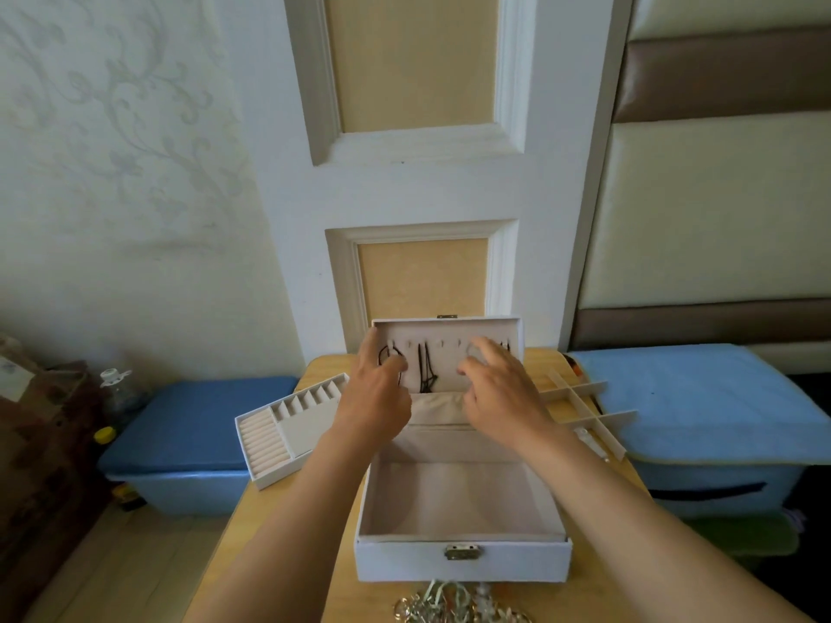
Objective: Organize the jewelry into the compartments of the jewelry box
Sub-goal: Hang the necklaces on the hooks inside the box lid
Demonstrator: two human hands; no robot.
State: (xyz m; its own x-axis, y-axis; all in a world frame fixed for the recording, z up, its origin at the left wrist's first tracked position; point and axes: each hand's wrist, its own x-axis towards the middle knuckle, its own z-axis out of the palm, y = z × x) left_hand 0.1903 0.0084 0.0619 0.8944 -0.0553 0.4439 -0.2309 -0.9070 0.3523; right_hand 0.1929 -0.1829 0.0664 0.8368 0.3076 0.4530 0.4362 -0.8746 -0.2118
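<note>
A white jewelry box (463, 562) stands open on the wooden table (288, 523), and its bottom compartment holds nothing. Its upright lid (449, 328) has a row of hooks. One black cord necklace (425, 370) hangs from a middle hook. My left hand (375, 406) is at the lid's left side and pinches a second black cord (387, 353) near a hook. Over at the lid's right side, my right hand (499, 393) holds a thin pale loop (471, 353) up by the hooks with curled fingers. A pile of loose jewelry (454, 604) lies in front of the box.
A white ring-and-slot tray (270, 442) lies left of the box. A white divider grid (580, 402) lies to the right, partly on a blue-covered bin (701, 397). Another blue-lidded bin (189, 424) sits left of the table, with bottles beside it. A wall and panelled door stand close behind.
</note>
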